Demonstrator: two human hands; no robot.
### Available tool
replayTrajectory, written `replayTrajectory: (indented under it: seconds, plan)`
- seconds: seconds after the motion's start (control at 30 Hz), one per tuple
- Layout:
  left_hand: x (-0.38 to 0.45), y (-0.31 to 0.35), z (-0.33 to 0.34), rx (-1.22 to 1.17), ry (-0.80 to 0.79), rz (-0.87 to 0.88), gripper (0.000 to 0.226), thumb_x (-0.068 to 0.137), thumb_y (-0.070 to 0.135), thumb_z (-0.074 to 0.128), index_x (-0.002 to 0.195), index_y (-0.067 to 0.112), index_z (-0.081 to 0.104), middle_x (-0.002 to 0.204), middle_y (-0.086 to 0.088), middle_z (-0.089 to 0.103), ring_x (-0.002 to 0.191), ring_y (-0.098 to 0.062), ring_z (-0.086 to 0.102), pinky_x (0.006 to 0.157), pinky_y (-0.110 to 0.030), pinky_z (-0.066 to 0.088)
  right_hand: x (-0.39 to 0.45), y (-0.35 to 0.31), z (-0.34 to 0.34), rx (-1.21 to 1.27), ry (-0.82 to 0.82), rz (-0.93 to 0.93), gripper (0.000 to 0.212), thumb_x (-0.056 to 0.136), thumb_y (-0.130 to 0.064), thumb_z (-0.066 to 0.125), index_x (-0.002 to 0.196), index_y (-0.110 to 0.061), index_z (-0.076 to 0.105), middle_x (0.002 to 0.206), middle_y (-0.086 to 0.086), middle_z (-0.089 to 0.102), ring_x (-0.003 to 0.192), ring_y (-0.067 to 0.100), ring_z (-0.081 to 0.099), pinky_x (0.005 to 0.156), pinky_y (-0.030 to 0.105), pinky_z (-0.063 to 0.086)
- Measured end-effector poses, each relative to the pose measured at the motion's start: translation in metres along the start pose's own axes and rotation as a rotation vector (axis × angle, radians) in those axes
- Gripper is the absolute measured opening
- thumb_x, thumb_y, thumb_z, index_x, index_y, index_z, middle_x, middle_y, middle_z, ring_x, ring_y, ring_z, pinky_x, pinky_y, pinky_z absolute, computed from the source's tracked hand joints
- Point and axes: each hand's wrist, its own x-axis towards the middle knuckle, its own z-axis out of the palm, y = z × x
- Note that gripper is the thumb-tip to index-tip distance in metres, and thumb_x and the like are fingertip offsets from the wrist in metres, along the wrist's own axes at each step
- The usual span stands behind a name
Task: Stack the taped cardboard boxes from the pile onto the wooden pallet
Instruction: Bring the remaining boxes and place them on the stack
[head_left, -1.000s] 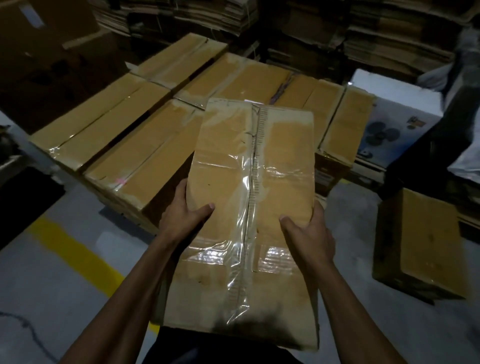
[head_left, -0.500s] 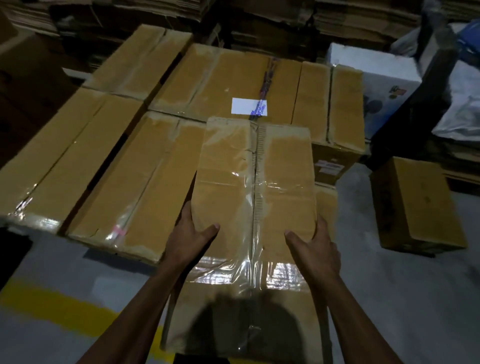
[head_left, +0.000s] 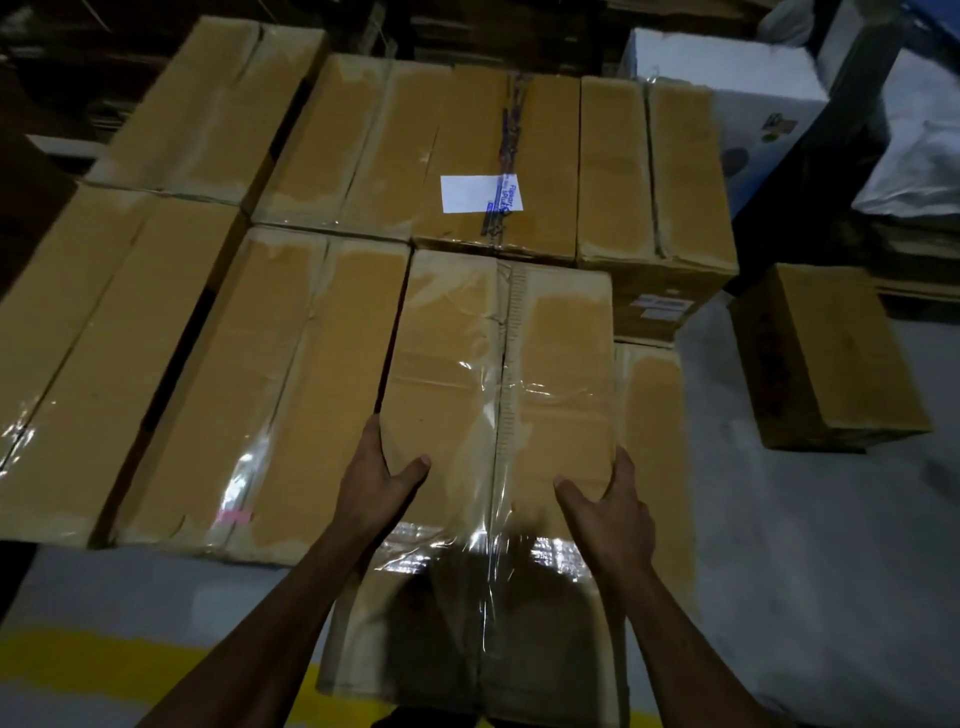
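Observation:
I carry a long taped cardboard box (head_left: 498, 374) lengthwise in front of me. My left hand (head_left: 376, 480) grips its left edge, thumb on top. My right hand (head_left: 608, 512) grips its right edge the same way. The box's far end reaches over the near right part of a stack of several similar taped boxes (head_left: 260, 374). A lower box (head_left: 652, 441) shows beside the carried one on the right. One stacked box carries a white label (head_left: 480, 193). The pallet under the stack is hidden.
A lone cardboard box (head_left: 821, 358) stands on the grey floor at the right. A white printed carton (head_left: 727, 88) and bagged goods (head_left: 914, 156) sit at the back right. A yellow floor line (head_left: 104, 670) runs near my feet. Flat cardboard piles fill the dark background.
I have stepped closer to the stack. The carried box moved forward, and its far end now lies over the stack's near right part, beside the front box. Both hands keep their grip.

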Motion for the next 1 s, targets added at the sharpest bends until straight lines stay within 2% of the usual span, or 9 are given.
replayTrajectory:
  seconds: [0.1,0.2,0.27,0.37,0.47,0.67,0.87,0.93,1.0]
  plan:
    - [0.012,-0.009,0.005,0.018,-0.002,0.007,0.053,0.080,0.039,0.070,0.112,0.065,0.038,0.116,0.024,0.059,0.106,-0.002,0.060,0.092,-0.034,0.050,0.013,0.003,0.007,0.003,-0.034,0.016,0.090,0.085,-0.058,0.066,0.156,-0.035,0.015,0.139,0.005,0.057,0.122,0.035,0.055,0.101,0.043,0.043]
    - [0.023,-0.016,0.011,0.039,0.021,0.011,0.059,0.084,0.033,0.071,0.112,0.071,0.035,0.116,0.028,0.055,0.105,0.003,0.057,0.086,-0.026,0.048,0.031,0.005,0.016,-0.012,-0.092,-0.006,0.093,0.086,-0.058,0.065,0.157,-0.034,0.011,0.142,0.008,0.053,0.126,0.038,0.052,0.103,0.046,0.040]
    - [0.031,-0.019,0.014,0.046,0.041,0.012,0.057,0.088,0.028,0.070,0.120,0.062,0.038,0.112,0.034,0.051,0.100,0.008,0.055,0.081,-0.021,0.045,0.040,0.006,0.023,0.013,-0.108,-0.048,0.094,0.084,-0.060,0.067,0.156,-0.035,0.012,0.137,0.007,0.057,0.122,0.037,0.056,0.103,0.048,0.042]
    - [0.047,-0.026,0.018,0.061,0.078,0.018,0.053,0.087,0.029,0.070,0.132,0.038,0.042,0.118,0.023,0.059,0.105,-0.001,0.059,0.087,-0.033,0.050,0.054,0.005,0.036,0.055,-0.132,-0.055,0.096,0.077,-0.070,0.065,0.152,-0.043,0.012,0.122,0.001,0.066,0.113,0.031,0.063,0.099,0.049,0.049]
    - [0.061,-0.031,0.020,0.085,0.083,0.011,0.053,0.083,0.035,0.070,0.128,0.039,0.043,0.119,0.018,0.060,0.106,-0.007,0.061,0.090,-0.039,0.052,0.068,0.003,0.047,0.035,-0.106,-0.034,0.094,0.079,-0.068,0.064,0.153,-0.041,0.014,0.115,0.002,0.067,0.107,0.032,0.064,0.093,0.048,0.053]
    - [0.092,-0.038,0.023,0.242,0.123,0.037,0.071,0.072,0.056,0.064,0.135,0.032,0.040,0.121,0.008,0.054,0.109,-0.020,0.054,0.092,-0.052,0.048,0.092,0.001,0.062,0.024,-0.042,-0.018,0.090,0.084,-0.062,0.066,0.154,-0.041,0.014,0.099,0.000,0.064,0.096,0.031,0.064,0.087,0.046,0.054]
    - [0.114,-0.044,0.026,0.397,0.137,0.018,0.098,0.073,0.060,0.056,0.153,0.014,0.021,0.151,-0.010,0.036,0.139,-0.032,0.032,0.112,-0.056,0.031,0.102,-0.003,0.076,0.055,0.058,-0.073,0.085,0.083,-0.053,0.071,0.151,-0.042,0.022,0.101,0.002,0.068,0.101,0.036,0.064,0.090,0.045,0.052]
    - [0.116,-0.046,0.030,0.444,0.148,0.034,0.101,0.073,0.060,0.053,0.154,0.011,0.018,0.156,-0.011,0.030,0.145,-0.031,0.024,0.117,-0.052,0.023,0.109,0.000,0.080,0.059,0.053,-0.036,0.085,0.084,-0.048,0.072,0.152,-0.041,0.022,0.105,0.007,0.067,0.105,0.038,0.062,0.090,0.043,0.049]
    - [0.118,-0.053,0.032,0.511,0.158,0.054,0.104,0.073,0.061,0.047,0.156,0.008,0.013,0.161,-0.010,0.021,0.150,-0.025,0.013,0.121,-0.043,0.013,0.112,0.002,0.085,0.055,0.050,-0.018,0.083,0.086,-0.042,0.071,0.152,-0.042,0.022,0.094,0.004,0.060,0.102,0.038,0.062,0.088,0.043,0.050]
